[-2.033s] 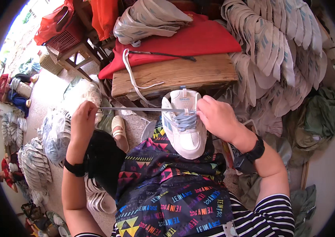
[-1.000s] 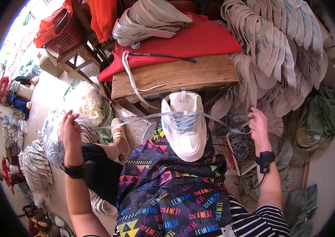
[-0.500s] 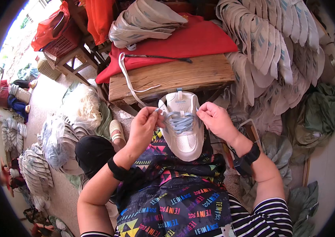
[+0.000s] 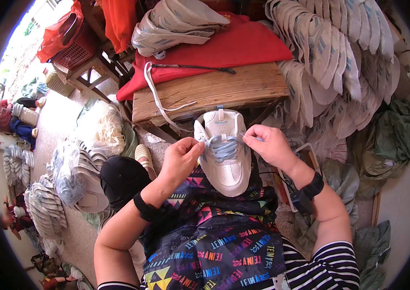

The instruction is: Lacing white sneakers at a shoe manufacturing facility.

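A white shoe upper (image 4: 225, 180) stands over my lap with its toe toward me and its opening toward the bench. Light-blue shoelace (image 4: 224, 149) criss-crosses its front in several rows. At the upper's left edge, my left hand (image 4: 181, 158) is closed in a pinch on one end of the lace. On the opposite side my right hand (image 4: 268, 146) pinches the other end, a bit of blue showing at its fingertips. Both hands are level with the top rows of lacing. A patterned dark apron (image 4: 214, 237) lies under the upper.
Beyond the upper is a wooden bench (image 4: 214, 89) with a red cloth (image 4: 205, 63), a white cord (image 4: 152, 92) and stacked shoe uppers (image 4: 176, 26). More uppers (image 4: 321, 53) hang in piles at right. Bagged bundles (image 4: 72, 174) lie on the floor at left.
My left hand has come down slightly and turned, its fingers now nearer the lacing. My right hand has barely shifted. The upper stays in nearly the same place.
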Demonstrator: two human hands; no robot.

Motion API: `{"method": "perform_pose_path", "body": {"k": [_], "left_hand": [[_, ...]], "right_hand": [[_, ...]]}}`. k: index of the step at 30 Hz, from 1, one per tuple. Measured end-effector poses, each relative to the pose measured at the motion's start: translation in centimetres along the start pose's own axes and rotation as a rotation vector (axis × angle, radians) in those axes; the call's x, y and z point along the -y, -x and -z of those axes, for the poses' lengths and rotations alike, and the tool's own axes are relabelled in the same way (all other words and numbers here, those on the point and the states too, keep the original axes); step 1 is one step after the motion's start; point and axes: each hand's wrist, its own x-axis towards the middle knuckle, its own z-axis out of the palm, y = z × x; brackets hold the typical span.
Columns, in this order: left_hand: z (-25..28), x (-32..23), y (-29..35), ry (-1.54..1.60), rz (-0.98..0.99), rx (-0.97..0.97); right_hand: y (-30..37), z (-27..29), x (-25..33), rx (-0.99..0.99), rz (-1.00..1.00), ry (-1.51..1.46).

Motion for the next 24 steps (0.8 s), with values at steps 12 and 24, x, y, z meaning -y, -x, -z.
{"method": "perform_pose_path", "body": {"k": [12,24], "left_hand": [[0.0,-0.8,-1.1,0.1,0.119,0.096],[3.3,-5.4,-3.0,-0.834,-0.853,0.255]], "right_hand": [[-2.1,0.5,3.5,0.041,0.109,0.249],[-5.2,2.9,3.4,0.218,0.831,0.721]]}}
